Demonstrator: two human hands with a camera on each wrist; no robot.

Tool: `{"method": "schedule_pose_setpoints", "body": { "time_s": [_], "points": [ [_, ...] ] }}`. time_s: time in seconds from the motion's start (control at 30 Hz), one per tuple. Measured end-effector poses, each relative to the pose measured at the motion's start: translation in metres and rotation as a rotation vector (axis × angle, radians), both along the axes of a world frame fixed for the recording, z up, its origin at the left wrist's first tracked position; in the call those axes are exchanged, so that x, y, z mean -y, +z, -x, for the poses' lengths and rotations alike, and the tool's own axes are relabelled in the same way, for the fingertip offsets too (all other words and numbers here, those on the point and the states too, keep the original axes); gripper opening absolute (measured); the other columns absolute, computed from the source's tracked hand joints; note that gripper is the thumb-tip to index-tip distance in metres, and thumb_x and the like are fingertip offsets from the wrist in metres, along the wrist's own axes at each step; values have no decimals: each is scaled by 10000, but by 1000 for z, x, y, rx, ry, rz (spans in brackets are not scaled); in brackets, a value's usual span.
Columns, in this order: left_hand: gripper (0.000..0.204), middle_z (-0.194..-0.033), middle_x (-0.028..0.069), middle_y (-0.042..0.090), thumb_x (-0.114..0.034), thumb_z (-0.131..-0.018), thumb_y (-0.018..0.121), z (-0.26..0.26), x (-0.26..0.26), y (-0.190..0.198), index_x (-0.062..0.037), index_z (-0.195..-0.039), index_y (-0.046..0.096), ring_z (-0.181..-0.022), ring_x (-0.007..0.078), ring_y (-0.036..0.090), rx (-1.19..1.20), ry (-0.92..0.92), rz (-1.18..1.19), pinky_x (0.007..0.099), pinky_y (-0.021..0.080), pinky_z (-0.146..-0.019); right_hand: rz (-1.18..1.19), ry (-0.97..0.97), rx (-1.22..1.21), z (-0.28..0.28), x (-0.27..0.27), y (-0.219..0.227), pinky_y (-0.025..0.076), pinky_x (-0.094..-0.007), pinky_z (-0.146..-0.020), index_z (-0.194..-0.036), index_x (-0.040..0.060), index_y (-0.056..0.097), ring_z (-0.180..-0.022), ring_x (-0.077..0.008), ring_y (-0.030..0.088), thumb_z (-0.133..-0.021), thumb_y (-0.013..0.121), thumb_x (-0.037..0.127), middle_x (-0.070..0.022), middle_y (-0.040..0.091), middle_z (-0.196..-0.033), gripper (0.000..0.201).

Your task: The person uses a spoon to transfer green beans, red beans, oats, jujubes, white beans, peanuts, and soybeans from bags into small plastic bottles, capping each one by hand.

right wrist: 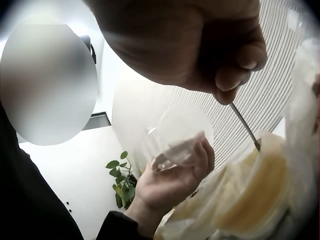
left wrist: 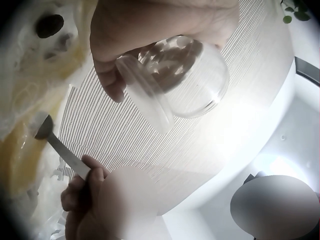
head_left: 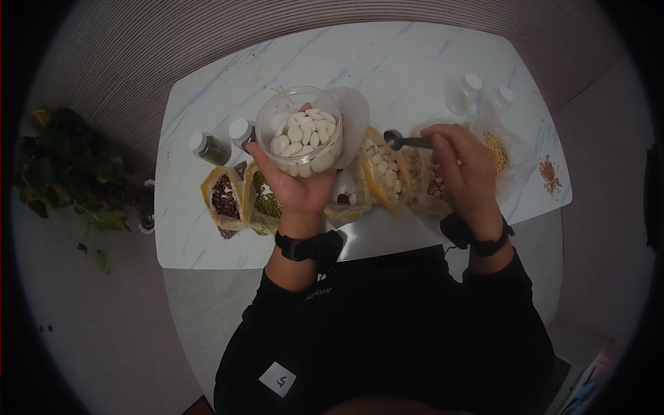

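My left hand holds a clear round plastic jar from below, palm up. Large white beans fill much of the jar, their tops showing in the head view. A translucent lid lies against the jar's right side, by the left fingers; the left wrist view shows the lid beside these fingertips. In my right hand the handle of a dark metal measuring spoon is pinched between thumb and fingers. Its bowl hangs over an open bag of large pale beans.
Open bags of dark red beans, green beans and yellow beans line the table's near side. Two white-capped jars stand left, two clear bottles back right. Loose grains lie near the right edge.
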State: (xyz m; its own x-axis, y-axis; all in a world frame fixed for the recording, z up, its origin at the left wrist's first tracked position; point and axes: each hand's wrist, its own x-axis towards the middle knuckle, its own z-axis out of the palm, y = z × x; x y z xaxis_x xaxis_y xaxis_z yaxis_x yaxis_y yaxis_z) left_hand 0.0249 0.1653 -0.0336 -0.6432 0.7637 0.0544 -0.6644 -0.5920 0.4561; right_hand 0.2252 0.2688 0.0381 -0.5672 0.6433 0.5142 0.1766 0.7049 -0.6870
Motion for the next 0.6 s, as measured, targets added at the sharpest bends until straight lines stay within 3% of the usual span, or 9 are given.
{"method": "schedule_pose_setpoints", "body": {
  "time_s": [0.13, 0.27, 0.33, 0.37, 0.43, 0.47, 0.53, 0.6],
  "points": [
    [1009, -1460, 165, 389, -823, -832, 285, 2, -1, -3, -41, -1469, 296, -1323, 406, 386, 20, -34, -11, 603, 393, -985, -56, 33, 184, 2, 2, -36, 500, -379, -655, -942, 2, 626, -743, -335, 628, -931, 543, 94, -158, 640, -858, 124],
    [1007, -1467, 168, 381, -822, -830, 296, 1, -1, -3, -47, -1473, 291, -1328, 408, 379, 47, -29, -12, 613, 381, -997, -36, 19, 197, 6, -2, -51, 502, -393, -665, -931, 2, 623, -763, -353, 623, -936, 539, 128, -165, 643, -862, 152],
    [1006, -1470, 167, 376, -822, -829, 299, 0, -2, -2, -51, -1476, 286, -1332, 409, 373, 36, -23, -13, 617, 377, -1001, 132, 54, 257, 5, -5, -54, 481, -319, -630, -981, 12, 632, -644, -231, 607, -948, 527, 141, -107, 636, -759, 170],
    [1006, -1473, 167, 372, -822, -828, 303, 0, -2, -3, -55, -1479, 281, -1335, 410, 367, 29, -10, -12, 622, 372, -1004, 132, 52, 256, 4, -6, -52, 481, -319, -630, -981, 12, 632, -644, -231, 607, -948, 527, 141, -107, 636, -759, 170],
    [1005, -1476, 165, 367, -822, -827, 307, 0, -2, -3, -60, -1481, 277, -1337, 410, 365, 29, -11, -6, 628, 370, -1004, 429, 134, 321, 1, -9, -48, 485, -334, -608, -972, -8, 627, -640, -229, 625, -954, 506, 144, -118, 642, -745, 195],
    [1003, -1479, 162, 362, -822, -826, 312, 0, -2, -4, -65, -1484, 272, -1339, 411, 363, 31, -10, -3, 634, 368, -1003, 429, 133, 321, 0, -9, -48, 485, -334, -608, -972, -8, 627, -640, -229, 625, -954, 506, 144, -118, 642, -745, 195],
    [1002, -1480, 161, 362, -822, -825, 315, 0, -2, -4, -69, -1484, 271, -1337, 412, 365, 27, -13, -9, 637, 367, -1002, 669, 100, 251, -2, -11, -49, 448, -267, -547, -1002, 10, 636, -578, -109, 563, -972, 491, 148, -47, 613, -688, 202],
    [1001, -1480, 160, 362, -822, -824, 319, 0, -1, -4, -73, -1485, 270, -1336, 412, 367, 24, -12, -14, 641, 366, -1002, 786, 84, 177, -6, -17, -50, 431, -243, -525, -1012, 21, 639, -566, -81, 537, -981, 486, 153, -25, 598, -684, 204]
  ]
}}
